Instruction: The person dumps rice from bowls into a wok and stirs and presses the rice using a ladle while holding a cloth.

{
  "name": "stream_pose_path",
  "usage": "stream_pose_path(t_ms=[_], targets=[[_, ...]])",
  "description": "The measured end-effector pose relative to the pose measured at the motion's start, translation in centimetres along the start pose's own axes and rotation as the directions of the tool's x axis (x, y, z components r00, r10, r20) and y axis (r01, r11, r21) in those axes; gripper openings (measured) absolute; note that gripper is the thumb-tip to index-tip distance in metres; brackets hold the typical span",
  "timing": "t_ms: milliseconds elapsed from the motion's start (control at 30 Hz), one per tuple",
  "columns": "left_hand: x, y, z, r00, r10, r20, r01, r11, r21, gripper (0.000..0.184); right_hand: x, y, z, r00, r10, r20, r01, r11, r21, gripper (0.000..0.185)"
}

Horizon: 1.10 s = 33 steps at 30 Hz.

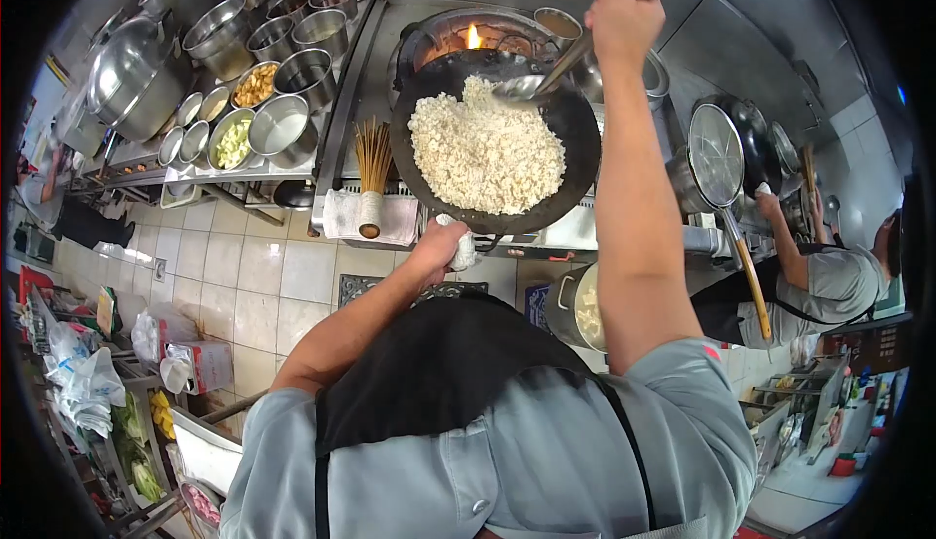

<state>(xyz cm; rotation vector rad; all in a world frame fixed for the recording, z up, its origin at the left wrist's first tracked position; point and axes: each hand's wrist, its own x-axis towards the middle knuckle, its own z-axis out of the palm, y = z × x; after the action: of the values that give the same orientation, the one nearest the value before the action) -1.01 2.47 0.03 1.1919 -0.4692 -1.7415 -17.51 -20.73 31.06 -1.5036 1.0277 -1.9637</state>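
Observation:
A black wok full of white rice is tilted over the stove, with a flame showing behind its far rim. My left hand is closed round the wok's near handle through a folded white cloth. Raised at the upper right, my right hand grips the wooden handle of a metal ladle. The ladle's bowl is at the far right edge of the rice; whether it touches the grains I cannot tell.
A bamboo wok brush stands left of the wok. Metal pots and ingredient bowls fill the left counter. A wire strainer lies at right, near a co-worker. A stockpot stands below the stove edge.

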Motion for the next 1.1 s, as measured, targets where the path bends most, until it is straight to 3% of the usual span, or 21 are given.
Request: stream_pose_path(t_ms=[33,100,167,233,333,400,433,567,667,700,733,800,933,967,1000,1100], targets=[[-0.5,0.2,0.3,1.000,-0.003,-0.015,0.003,1.000,-0.002,0.035,-0.3,3.1,-1.0,0.999,-0.028,-0.032,0.026,0.998,-0.063,0.031],[0.4,-1.3,-0.4,1.000,-0.009,-0.021,0.009,1.000,-0.004,0.037,-1.9,5.0,-1.5,0.986,0.163,0.021,-0.165,0.974,0.155,0.030],[0.6,-0.5,-0.1,0.996,-0.042,-0.077,0.039,0.999,-0.031,0.040,-0.5,2.3,-0.4,0.985,0.164,0.051,-0.170,0.971,0.169,0.030],[0.3,-0.1,0.2,0.999,-0.018,-0.029,0.017,1.000,-0.024,0.041,-0.2,-0.5,0.2,0.981,0.180,0.078,-0.192,0.959,0.206,0.030],[-0.1,0.3,0.2,1.000,-0.019,-0.012,0.019,1.000,-0.009,0.041,-2.8,0.0,1.4,0.999,0.028,0.016,-0.032,0.964,0.264,0.029],[-0.9,-0.3,0.2,1.000,-0.006,-0.011,0.006,1.000,-0.008,0.042,-4.5,4.4,2.7,0.981,0.176,0.080,-0.187,0.970,0.157,0.031],[-0.7,-0.2,0.5,0.999,0.033,-0.006,-0.033,0.999,-0.015,0.042,-3.8,3.3,2.8,0.961,0.229,0.155,-0.256,0.948,0.189,0.032],[1.7,-1.7,-0.4,0.992,0.099,-0.073,-0.102,0.994,-0.036,0.035,-5.2,-4.4,3.7,0.935,0.129,0.329,-0.241,0.914,0.326,0.033],[-0.5,-0.6,0.7,0.990,0.136,-0.033,-0.138,0.988,-0.064,0.027,-8.4,-2.0,4.6,0.963,-0.094,0.251,0.032,0.970,0.240,0.035],[-0.7,-0.5,0.7,0.988,0.148,-0.040,-0.150,0.987,-0.058,0.027,-10.1,-0.2,5.5,0.939,0.106,0.326,-0.211,0.929,0.305,0.037],[-0.7,-0.3,0.7,0.985,0.167,-0.044,-0.169,0.984,-0.050,0.026,-9.9,-0.3,6.1,0.945,0.033,0.326,-0.107,0.972,0.210,0.039],[-0.8,-0.2,0.9,0.981,0.191,-0.046,-0.192,0.981,-0.026,0.028,-8.0,-0.8,6.6,0.921,0.117,0.372,-0.152,0.986,0.065,0.039],[-1.0,0.2,0.9,0.983,0.185,0.005,-0.185,0.982,0.048,0.042,-9.6,-6.2,6.7,0.917,-0.067,0.394,-0.004,0.984,0.176,0.039],[-0.8,0.0,0.9,0.986,0.145,-0.088,-0.139,0.988,0.071,0.039,-11.3,-7.3,6.1,0.911,-0.087,0.402,-0.003,0.976,0.217,0.039],[-0.7,0.2,0.7,0.989,0.129,-0.076,-0.123,0.989,0.081,0.038,-12.4,-7.8,6.0,0.908,-0.112,0.403,0.003,0.965,0.261,0.039],[-0.9,0.9,1.0,0.992,0.119,-0.032,-0.116,0.989,0.095,0.037,-12.7,-0.8,7.6,0.913,0.036,0.407,-0.052,0.998,0.028,0.037]])
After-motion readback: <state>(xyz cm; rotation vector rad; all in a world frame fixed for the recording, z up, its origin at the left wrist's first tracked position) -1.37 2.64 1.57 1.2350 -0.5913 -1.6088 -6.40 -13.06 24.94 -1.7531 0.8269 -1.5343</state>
